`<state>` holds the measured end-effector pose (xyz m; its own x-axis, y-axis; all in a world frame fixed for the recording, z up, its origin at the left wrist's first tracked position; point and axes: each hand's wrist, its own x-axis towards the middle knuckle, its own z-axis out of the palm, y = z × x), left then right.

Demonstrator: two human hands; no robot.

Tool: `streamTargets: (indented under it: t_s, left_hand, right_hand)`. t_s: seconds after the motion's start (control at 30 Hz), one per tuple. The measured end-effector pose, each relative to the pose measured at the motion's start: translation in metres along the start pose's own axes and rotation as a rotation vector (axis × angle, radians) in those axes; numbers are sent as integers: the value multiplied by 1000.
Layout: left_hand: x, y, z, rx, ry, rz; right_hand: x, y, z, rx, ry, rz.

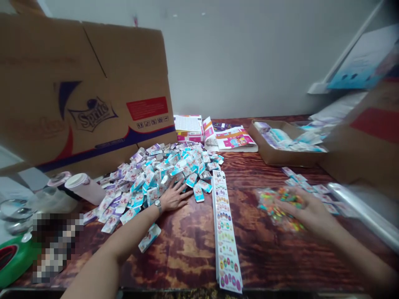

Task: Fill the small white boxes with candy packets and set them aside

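My left hand [174,196] lies flat on the wooden tabletop [183,249] with its fingers spread, touching the near edge of a large heap of small white, teal and purple packets [156,178]. It holds nothing, and a wristwatch [157,205] sits on that wrist. One loose packet [149,238] lies below the forearm. My right hand [307,209], blurred by motion, is over a clear plastic bag of small bright multicoloured pieces [279,207]. Its fingers reach the bag, but whether they grip it is hard to see. Between my hands lies a long printed sticker strip [226,232].
A large Sprite-printed cardboard box [84,91] stands behind the heap at left. Printed sheets [233,139] lie at the back. A shallow cardboard tray of packets [280,143] sits back right. A clear plastic roll [358,207] lies at right, and a green tape roll [14,259] at lower left.
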<state>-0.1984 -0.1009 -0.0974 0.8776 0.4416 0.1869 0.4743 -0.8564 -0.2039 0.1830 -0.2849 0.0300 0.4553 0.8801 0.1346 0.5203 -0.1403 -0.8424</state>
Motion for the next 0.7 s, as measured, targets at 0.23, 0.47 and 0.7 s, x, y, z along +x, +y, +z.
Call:
streamTargets:
  t_s: [0.23,0.47,0.7]
  left_hand:
    - [26,-14,-1,1,-4,-51]
    - [25,-21,-20,-34,-89,15]
    - [-42,-1,-65,-45,-57,66]
  right_hand:
    - [9,-54,65,238,-361,-50]
    - [-12,-94,143,301,-712,-216]
    - [-55,-74,224,-42,-856,-530]
